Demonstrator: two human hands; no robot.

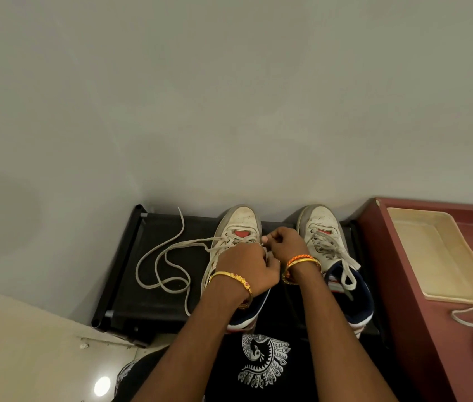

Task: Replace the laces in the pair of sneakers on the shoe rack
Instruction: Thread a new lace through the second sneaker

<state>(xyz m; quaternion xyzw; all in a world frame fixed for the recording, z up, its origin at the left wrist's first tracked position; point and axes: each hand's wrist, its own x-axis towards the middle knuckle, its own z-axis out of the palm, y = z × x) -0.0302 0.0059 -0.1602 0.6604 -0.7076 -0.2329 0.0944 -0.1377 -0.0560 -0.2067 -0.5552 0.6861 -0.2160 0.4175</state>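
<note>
Single view, head-worn, wide-angle. I am looking forward and steeply down from above the person's forearms, which are entering from the bottom edge. The lens is facing a plain wall [229,97] that is filling the whole upper half. The shoe rack [154,285] is sitting low in the centre, close below me, with both sneakers pointing toes to the wall. The left hand [246,268] and right hand [283,243] are meeting near the middle of the lower half. A red cabinet [421,329] is cutting off at the right edge, floor tiles [26,343] at the lower left. Edges are bowing from lens distortion. No second view is overlapping.
</note>
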